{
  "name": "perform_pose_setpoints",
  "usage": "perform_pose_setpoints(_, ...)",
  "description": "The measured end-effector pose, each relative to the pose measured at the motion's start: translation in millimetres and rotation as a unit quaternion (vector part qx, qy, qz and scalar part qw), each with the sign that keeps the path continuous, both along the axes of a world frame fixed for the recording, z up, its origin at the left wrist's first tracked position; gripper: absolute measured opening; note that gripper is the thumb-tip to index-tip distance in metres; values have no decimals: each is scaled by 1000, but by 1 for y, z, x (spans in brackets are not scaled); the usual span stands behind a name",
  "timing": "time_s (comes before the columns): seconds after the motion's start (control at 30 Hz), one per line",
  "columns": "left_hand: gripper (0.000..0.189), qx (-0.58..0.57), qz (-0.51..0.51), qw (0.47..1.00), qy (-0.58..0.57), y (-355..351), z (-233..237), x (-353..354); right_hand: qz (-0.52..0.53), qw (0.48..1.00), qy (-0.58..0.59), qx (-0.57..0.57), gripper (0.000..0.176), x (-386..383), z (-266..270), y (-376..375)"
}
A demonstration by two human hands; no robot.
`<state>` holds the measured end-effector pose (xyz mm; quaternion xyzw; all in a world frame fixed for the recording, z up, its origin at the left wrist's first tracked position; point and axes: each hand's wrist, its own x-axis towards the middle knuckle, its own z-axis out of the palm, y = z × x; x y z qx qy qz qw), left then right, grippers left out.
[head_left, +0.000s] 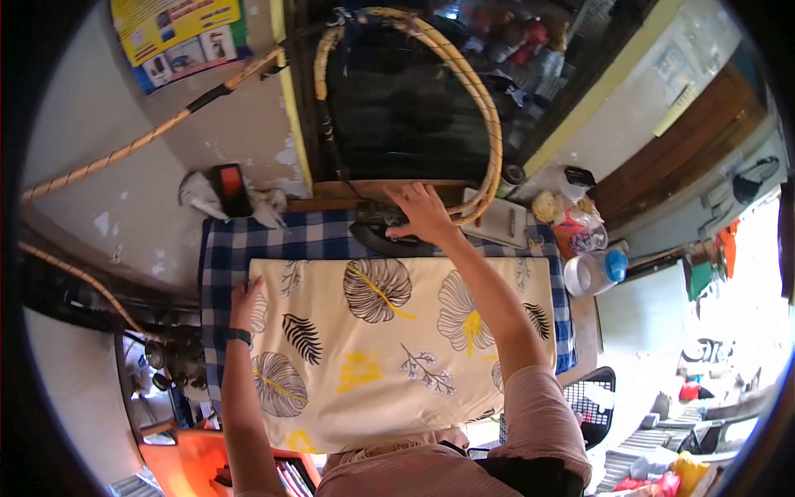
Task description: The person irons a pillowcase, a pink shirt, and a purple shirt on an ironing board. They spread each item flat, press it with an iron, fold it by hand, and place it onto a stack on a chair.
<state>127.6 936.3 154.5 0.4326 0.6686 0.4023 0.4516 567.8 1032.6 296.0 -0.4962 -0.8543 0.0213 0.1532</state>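
Leaf-print cloth: the cream leaf-print cloth [377, 331] lies spread over the middle of the tabletop [587, 327], its near edge reaching the person's body.
Left hand: the left hand [245, 302] rests at the cloth's left edge, fingers pointing away from the body; whether they pinch the fabric I cannot tell. A dark wristband [238, 335] sits below it.
Right hand: the right hand [424, 214] is on the dark iron [383, 238], thumb spread wide from the fingers; whether it grips the handle I cannot tell.
Iron: beyond the cloth's far edge, partly hidden by the right hand.
In the way: the right forearm crosses the cloth's right half and covers some print.
Checked cover: a blue checked cover [319, 229] lies under the cloth and shows along the back and both sides.
Back right: a pale flat plate [503, 225] lies just beside the right hand; a thick tan hose [490, 103] loops down behind it.
Right end: plastic bags [577, 230] and a clear jar [590, 275] with a blue lid crowd the corner.
Back left: a pale bundle [199, 195] stands beside a dark box [230, 189].
Lower right: a black basket [598, 406].
Lower left: an orange panel [178, 460].
Wall: a yellow poster [178, 33], left of a dark window [397, 124].
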Motion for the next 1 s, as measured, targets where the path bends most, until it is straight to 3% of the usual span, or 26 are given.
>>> perform_pose_setpoints(0.03,31,-55,37,997,-37,6,14,5,39,967,88,236,28,2,6,-20)
perform_pose_setpoints(0.1,30,-72,-27,993,-88,14,34,5,-231,941,137,204,27,64,-33,-60)
perform_pose_setpoints(0.13,29,-87,-86,983,-135,15,44,3,-387,845,350,116,29,125,-90,-70)
perform_pose_setpoints(0.17,28,-14,-104,994,-22,12,55,6,-377,837,310,247,27,183,-122,-94)
perform_pose_setpoints(0.2,28,-18,-100,995,-20,9,55,1,-523,828,20,201,37,224,-126,-119)
perform_pose_setpoints(0.23,31,23,-121,992,-13,5,54,-8,-656,735,-41,167,62,261,-162,-136)
perform_pose_setpoints(0.27,33,65,-139,988,-6,-2,53,-14,-712,696,-92,-18,82,275,-160,-154)
perform_pose_setpoints(0.3,30,86,-144,986,2,-10,56,-17,-704,698,-91,-93,92,286,-169,-169)
perform_pose_setpoints(0.33,30,80,-132,988,6,-22,61,-15,-676,720,-32,-154,82,296,-170,-175)
perform_pose_setpoints(0.4,30,146,-57,985,70,-42,78,-3,-505,839,74,-186,57,336,-184,-188)
perform_pose_setpoints(0.47,27,165,-25,979,119,-52,91,3,-472,842,246,91,35,323,-171,-196)
perform_pose_setpoints(0.53,26,250,71,964,57,-51,104,11,-445,857,192,173,32,311,-127,-193)
perform_pose_setpoints(0.67,27,318,135,935,85,-27,136,15,-414,824,315,224,42,267,-66,-140)
perform_pose_setpoints(0.73,30,295,139,944,49,-9,131,2,-427,849,233,206,54,284,-75,-104)
perform_pose_setpoints(0.8,37,246,136,948,148,4,119,-6,-434,866,100,228,55,286,-85,-82)
perform_pose_setpoints(0.83,37,244,135,949,149,-3,104,-9,-435,866,99,226,55,286,-90,-90)
perform_pose_setpoints(0.9,42,333,158,898,239,-15,80,-13,-393,898,147,137,58,281,-93,-110)
perform_pose_setpoints(0.93,44,264,114,899,330,-40,77,-21,-373,906,158,122,60,269,-86,-137)
perform_pose_setpoints(0.97,40,239,56,896,369,-69,68,-29,-326,919,48,217,54,279,-105,-162)
perform_pose_setpoints(1.0,39,205,44,882,422,-104,49,-37,-365,918,22,156,51,285,-116,-198)
